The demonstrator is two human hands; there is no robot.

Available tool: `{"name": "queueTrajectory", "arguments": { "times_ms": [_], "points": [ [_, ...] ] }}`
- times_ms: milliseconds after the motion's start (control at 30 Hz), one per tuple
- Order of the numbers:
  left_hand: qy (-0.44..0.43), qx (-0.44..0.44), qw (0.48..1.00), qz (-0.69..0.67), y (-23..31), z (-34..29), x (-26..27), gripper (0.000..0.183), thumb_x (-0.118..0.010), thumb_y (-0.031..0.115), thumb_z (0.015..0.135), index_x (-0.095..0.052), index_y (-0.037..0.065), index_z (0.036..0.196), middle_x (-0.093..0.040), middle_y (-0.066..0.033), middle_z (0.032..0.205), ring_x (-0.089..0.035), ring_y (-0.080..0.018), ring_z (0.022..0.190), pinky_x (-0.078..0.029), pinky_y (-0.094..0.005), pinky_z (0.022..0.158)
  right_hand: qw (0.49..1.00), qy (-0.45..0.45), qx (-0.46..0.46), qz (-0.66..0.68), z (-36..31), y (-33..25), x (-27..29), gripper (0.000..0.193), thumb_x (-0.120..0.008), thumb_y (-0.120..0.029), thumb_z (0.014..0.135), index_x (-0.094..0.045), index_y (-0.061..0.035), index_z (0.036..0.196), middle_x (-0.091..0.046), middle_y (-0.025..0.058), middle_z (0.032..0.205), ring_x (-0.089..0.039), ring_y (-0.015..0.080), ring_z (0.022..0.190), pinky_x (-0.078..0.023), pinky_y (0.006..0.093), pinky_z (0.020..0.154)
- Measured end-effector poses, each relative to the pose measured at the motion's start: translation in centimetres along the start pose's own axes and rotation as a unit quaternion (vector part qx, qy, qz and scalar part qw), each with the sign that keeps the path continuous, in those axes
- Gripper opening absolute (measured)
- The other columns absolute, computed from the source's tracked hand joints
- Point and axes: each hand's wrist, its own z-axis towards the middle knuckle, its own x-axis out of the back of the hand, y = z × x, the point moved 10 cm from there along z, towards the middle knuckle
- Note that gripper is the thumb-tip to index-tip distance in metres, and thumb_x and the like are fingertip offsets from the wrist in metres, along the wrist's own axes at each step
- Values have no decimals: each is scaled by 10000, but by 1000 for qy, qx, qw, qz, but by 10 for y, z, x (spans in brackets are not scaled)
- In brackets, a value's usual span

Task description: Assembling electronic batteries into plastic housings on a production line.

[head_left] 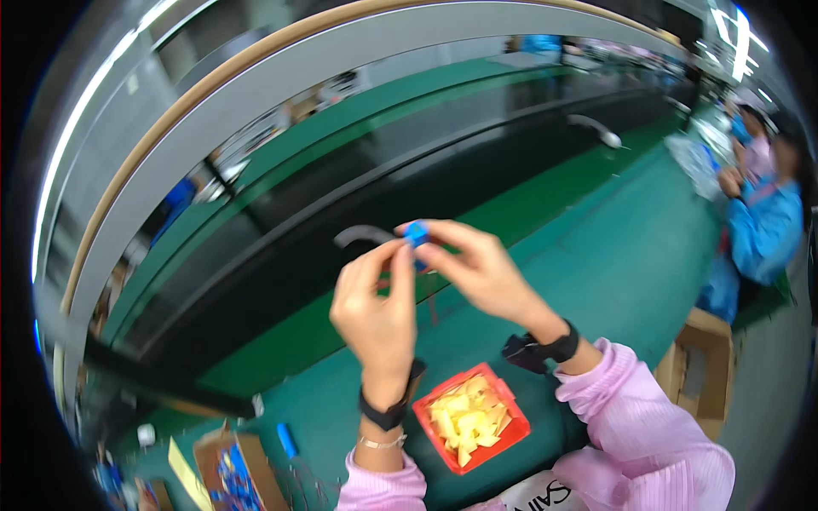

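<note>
A small blue piece (417, 234) is pinched between both hands above the green bench. It looks like a short wrapped cylinder; thin reddish strands that may be wires hang below it. My left hand (372, 311) grips it from the left with thumb and fingertips. From the other side, my right hand (484, 268) closes its thumb and forefinger on the same piece. The fingers cover much of it, and motion blurs its details. Below the hands, a red plastic bin (509, 438) holds a heap of pale yellow pieces (469, 416), thin and flat.
A dark conveyor belt (511, 183) runs beyond the bench, bearing a white object (609, 139). At lower left are a cardboard box (260, 467) of blue parts and a loose blue cylinder (286, 440). Another cardboard box (717, 409) stands right, near co-workers, one in blue sleeves (763, 234).
</note>
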Motion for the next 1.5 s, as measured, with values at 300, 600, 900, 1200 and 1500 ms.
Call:
{"name": "queueTrajectory", "arguments": {
  "times_ms": [300,600,900,1200,1500],
  "points": [
    [-68,119,990,-30,-12,-5,-15,207,-664,150,932,-700,-22,1042,-693,-78,907,-637,-145,789,-478,-266,676,978,3,157,-137,-11,-48,5,296,-595,-113,948,-578,58,1190,-655,196,1028,-621,374,969,-503,411,839],
    [-128,177,969,-114,-32,-4,-16,224,-672,138,939,-712,-62,1030,-660,-29,797,-557,-59,711,-408,-193,620,979,-37,119,-164,-11,-32,-3,441,-599,-163,969,-520,25,1360,-651,138,1035,-608,316,970,-491,397,852],
    [-117,216,965,-94,-14,-4,-10,198,-699,81,912,-707,-71,1038,-722,-106,913,-655,-133,805,-539,-258,736,972,-45,139,-186,-10,-26,-6,469,-592,-169,971,-492,-11,1400,-662,150,1061,-615,321,961,-501,400,859],
    [-90,123,988,-6,-17,-7,-12,148,-646,125,925,-663,-21,946,-651,-53,821,-612,-107,771,-484,-233,612,966,-23,141,-215,-14,-35,-7,406,-649,-96,908,-571,47,1280,-687,209,1015,-643,342,934,-527,409,821],
    [-152,332,893,-264,-61,-14,-24,109,-585,153,967,-627,52,955,-616,7,828,-561,-43,770,-433,-193,660,996,-81,-19,-14,-7,-25,-11,328,-575,-166,988,-561,44,1240,-657,164,1126,-667,298,1017,-570,393,908]
  ]
}}
